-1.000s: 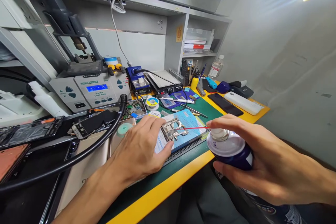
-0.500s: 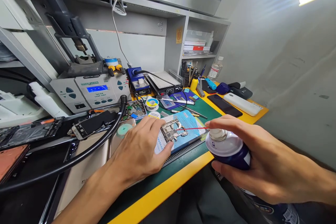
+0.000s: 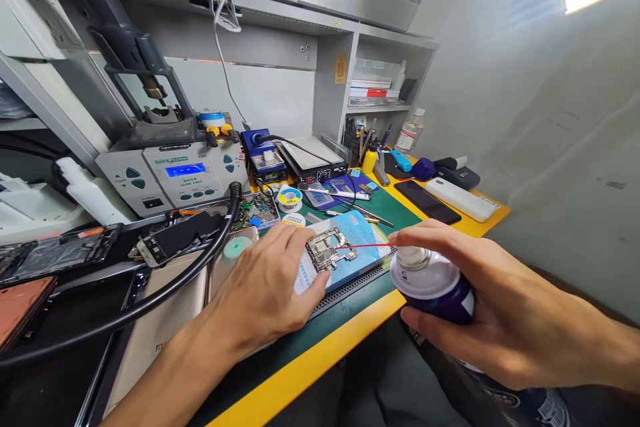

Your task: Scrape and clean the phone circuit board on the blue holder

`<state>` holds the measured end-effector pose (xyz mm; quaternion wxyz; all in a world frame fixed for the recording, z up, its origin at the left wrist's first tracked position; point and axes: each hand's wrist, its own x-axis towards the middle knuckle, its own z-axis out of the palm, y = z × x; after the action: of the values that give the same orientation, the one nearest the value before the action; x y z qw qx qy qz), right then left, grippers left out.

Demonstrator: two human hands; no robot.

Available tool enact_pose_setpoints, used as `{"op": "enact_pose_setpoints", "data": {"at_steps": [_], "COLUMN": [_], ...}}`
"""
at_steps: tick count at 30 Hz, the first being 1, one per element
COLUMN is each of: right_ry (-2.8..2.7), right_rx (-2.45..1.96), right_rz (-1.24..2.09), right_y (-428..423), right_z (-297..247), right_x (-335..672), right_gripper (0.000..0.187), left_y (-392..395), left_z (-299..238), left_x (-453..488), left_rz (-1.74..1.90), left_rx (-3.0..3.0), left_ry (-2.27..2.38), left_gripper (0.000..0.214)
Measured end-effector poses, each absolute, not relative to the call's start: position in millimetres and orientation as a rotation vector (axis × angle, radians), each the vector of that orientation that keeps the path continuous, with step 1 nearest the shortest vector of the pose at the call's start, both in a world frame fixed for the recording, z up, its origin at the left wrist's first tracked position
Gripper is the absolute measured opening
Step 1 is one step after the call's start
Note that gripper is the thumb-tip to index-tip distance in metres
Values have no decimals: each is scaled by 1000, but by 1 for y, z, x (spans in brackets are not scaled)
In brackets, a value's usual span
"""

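A person's right hand (image 3: 500,307) closes around a blue-and-white spray can (image 3: 433,283) — fingers wrapped around its body, forefinger curled over the top at the nozzle — as a thin red straw (image 3: 363,246) reaches from the can to just above a bare circuit board (image 3: 327,249). The board lies on a blue printed card (image 3: 367,233), on a green repair mat (image 3: 385,213) atop a yellow-edged workbench (image 3: 310,360). The left hand (image 3: 265,280), open and not gripping, rests against the board's near edge, its thumb on the card. Farther back sit a soldering station (image 3: 170,173), a roll of solder wire (image 3: 290,199), a black phone (image 3: 426,201) and a white power bank (image 3: 463,199) — a thick black hose (image 3: 150,303) curves past the left hand.
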<state>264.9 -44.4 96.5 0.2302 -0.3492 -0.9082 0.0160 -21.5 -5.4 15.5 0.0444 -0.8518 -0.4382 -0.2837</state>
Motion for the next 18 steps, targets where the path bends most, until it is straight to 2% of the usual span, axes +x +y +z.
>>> {"op": "enact_pose_setpoints", "data": {"at_steps": [18], "right_ry": [-2513], "right_rx": [-965], "right_rz": [15], "right_y": [-47], "right_z": [96], "right_x": [265], "right_gripper": [51], "left_y": [-4], "left_z": [15], "left_x": [-21], "left_rz": [-880], "left_rx": [-2599], "left_ry": [-1323], "left_gripper": [40]}}
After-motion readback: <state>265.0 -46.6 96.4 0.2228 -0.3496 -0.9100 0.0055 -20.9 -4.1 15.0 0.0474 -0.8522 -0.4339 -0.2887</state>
